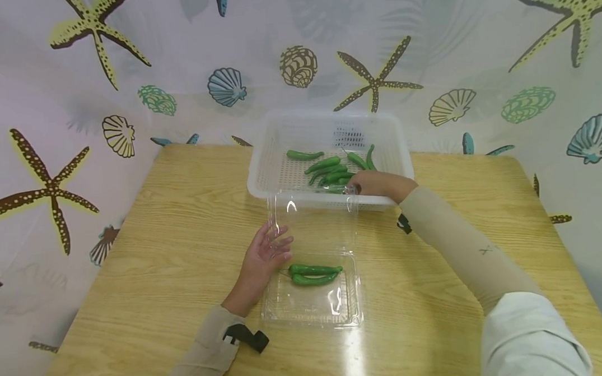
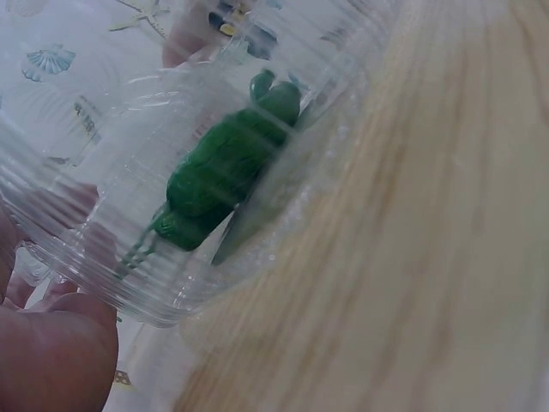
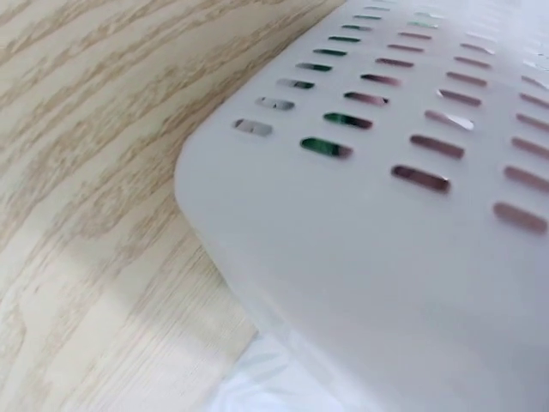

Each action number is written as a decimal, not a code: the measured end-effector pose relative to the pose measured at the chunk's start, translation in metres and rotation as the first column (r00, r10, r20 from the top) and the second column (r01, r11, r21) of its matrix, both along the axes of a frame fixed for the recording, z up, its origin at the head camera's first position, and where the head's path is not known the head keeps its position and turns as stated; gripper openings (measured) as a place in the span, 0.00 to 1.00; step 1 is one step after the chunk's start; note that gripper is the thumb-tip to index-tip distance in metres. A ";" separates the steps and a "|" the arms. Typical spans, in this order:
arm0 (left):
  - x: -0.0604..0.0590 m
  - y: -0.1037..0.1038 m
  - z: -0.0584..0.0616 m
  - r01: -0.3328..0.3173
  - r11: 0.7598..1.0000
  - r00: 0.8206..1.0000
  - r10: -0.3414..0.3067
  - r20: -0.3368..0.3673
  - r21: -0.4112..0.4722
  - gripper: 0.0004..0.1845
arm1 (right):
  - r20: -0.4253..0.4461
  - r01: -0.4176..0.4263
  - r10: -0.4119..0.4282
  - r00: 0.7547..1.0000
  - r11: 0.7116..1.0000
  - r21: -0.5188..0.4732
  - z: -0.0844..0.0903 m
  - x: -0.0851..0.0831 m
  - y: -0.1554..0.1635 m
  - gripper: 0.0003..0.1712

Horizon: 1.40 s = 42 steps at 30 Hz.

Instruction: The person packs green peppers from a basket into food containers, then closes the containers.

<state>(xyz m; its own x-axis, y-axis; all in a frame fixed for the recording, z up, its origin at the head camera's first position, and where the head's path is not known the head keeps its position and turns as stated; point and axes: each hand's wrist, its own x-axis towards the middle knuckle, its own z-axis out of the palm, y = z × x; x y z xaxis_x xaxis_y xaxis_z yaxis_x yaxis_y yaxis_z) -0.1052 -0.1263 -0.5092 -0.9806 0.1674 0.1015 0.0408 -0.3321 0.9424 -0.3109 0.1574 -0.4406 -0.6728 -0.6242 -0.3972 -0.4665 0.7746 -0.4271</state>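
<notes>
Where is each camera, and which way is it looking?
Head: worn on the head, facing forward and down at the wooden table; shows both sleeved arms, the left hand by the clear container, the right hand in the white basket.
Left wrist: low beside the container, facing the green peppers inside; fingertips show.
Right wrist: low, facing the basket's slotted wall; no hand shows.
Shared: head and left wrist both see the container's peppers.

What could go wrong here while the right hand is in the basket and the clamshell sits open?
The clear clamshell is light and its lid leans on the white basket; shifting the basket could flip it shut. The left hand only rests beside it. The right hand may snag several peppers together.
</notes>
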 end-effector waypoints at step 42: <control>0.000 -0.001 0.002 0.014 1.000 1.000 -0.014 -0.017 0.000 0.43 | -0.083 0.017 -0.035 0.996 0.979 -0.201 0.001 -0.001 0.001 0.16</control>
